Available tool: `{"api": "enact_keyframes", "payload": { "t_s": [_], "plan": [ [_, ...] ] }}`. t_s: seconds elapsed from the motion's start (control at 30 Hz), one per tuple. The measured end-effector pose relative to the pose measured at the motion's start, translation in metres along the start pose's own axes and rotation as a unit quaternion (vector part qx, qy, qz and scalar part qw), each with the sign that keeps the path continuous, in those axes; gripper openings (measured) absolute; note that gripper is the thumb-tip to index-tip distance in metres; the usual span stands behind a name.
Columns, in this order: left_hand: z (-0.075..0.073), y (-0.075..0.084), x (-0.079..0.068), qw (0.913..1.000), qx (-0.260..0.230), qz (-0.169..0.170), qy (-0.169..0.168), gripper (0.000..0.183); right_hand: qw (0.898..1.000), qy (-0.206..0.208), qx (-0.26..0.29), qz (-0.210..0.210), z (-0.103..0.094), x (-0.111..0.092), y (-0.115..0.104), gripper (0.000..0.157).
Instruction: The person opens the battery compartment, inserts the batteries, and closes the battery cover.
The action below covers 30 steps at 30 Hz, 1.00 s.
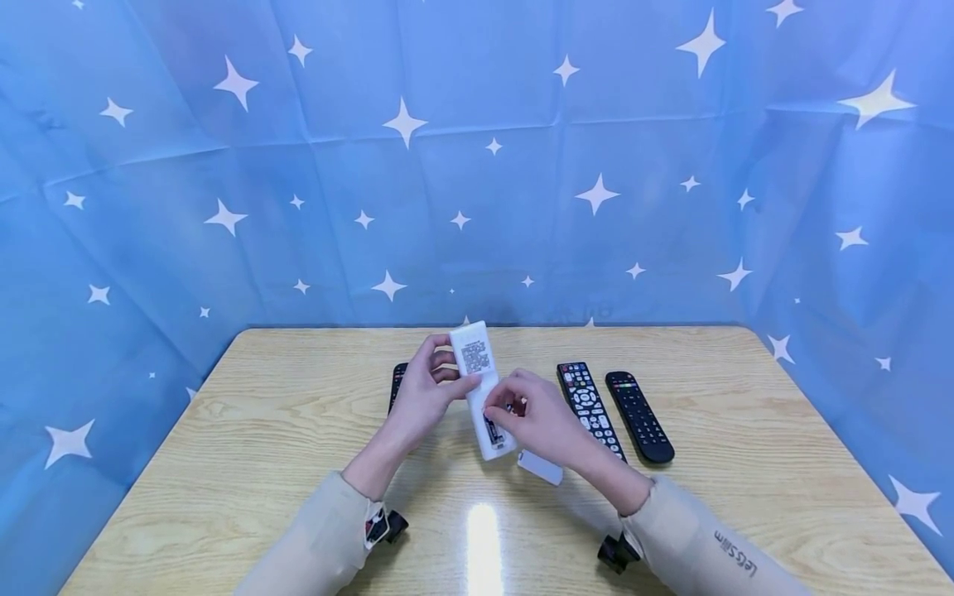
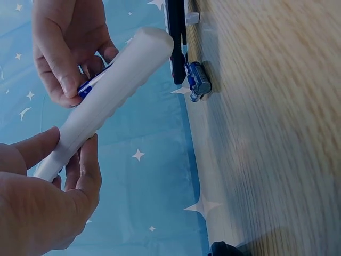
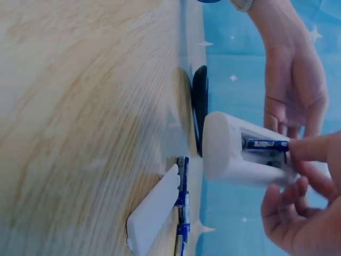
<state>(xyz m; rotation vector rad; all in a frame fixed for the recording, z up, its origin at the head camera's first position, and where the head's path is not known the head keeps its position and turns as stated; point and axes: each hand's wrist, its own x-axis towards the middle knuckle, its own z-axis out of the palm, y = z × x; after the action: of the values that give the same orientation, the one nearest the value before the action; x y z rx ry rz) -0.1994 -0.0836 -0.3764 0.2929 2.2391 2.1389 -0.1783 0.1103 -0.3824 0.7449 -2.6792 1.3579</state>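
Observation:
My left hand point(image 1: 419, 397) grips a white remote control point(image 1: 474, 352) by its upper part, thumb on the back and fingers behind. The remote's back faces up, tilted above the table, with its battery compartment uncovered. My right hand point(image 1: 542, 418) is over the compartment, and its thumb and fingers pinch a blue battery point(image 3: 264, 144) by one end. In the left wrist view, the blue battery point(image 2: 85, 89) sticks up past the remote's edge. The white battery cover point(image 1: 540, 468) lies on the table just below the right hand.
Two black remotes point(image 1: 587, 406) point(image 1: 639, 418) lie right of my hands, and another black remote point(image 1: 397, 381) is partly hidden behind my left hand. Several loose blue batteries point(image 3: 183, 205) rest beside the cover. A blue starry curtain point(image 1: 477, 182) hangs behind the wooden table point(image 1: 261, 430).

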Motion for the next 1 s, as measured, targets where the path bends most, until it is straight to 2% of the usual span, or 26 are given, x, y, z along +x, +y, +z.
{"api": "enact_keyframes", "payload": {
  "t_s": [0.23, 0.33, 0.6, 1.0],
  "plan": [
    [-0.0012, 0.0035, 0.0001, 1.0000, -0.003, -0.002, 0.001, 0.056, 0.996, 0.012, 0.063, 0.064, 0.0014, 0.0022, 0.0017, 0.036],
    [-0.0005, 0.0049, 0.0010, 1.0000, 0.001, 0.001, -0.001, 0.055, 0.994, 0.010, 0.079, 0.076, 0.0007, 0.0024, 0.0023, 0.046],
    [0.0007, 0.0047, -0.0006, 0.9996, 0.012, 0.024, 0.004, 0.052, 0.992, -0.009, 0.104, 0.074, -0.0004, 0.0046, 0.0048, 0.039],
    [0.0023, 0.0048, -0.0028, 0.9989, 0.012, 0.044, 0.008, 0.049, 0.991, -0.015, 0.106, 0.078, 0.0007, 0.0055, 0.0039, 0.036]
  ]
}}
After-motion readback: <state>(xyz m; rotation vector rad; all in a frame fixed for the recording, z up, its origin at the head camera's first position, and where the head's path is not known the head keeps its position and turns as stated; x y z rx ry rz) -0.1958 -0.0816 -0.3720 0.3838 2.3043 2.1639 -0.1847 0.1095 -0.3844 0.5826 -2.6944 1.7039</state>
